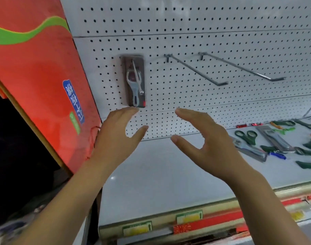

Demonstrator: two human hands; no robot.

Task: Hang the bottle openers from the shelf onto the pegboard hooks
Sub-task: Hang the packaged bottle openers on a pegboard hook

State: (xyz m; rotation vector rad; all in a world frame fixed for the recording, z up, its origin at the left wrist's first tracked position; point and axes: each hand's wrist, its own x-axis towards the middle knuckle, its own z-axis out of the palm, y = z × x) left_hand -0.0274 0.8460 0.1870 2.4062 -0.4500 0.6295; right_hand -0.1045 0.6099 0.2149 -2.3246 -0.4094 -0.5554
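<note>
Left hand (115, 137) and right hand (211, 138) hover open, empty, just below the hung bottle opener (135, 82). Its print is too blurred to read.

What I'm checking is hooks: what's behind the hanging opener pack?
Pegboard surrounds the pack; its hook pokes out in front. The board and hook base directly behind are covered.

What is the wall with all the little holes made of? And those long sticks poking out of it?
The pegboard looks like thin sheet metal painted matt pale grey: flat panels with neat rows of punched holes, though coated board is possible too. The left empty hook and the right empty hook look like bare steel wire: thin, grey, with a dull shine.
</note>
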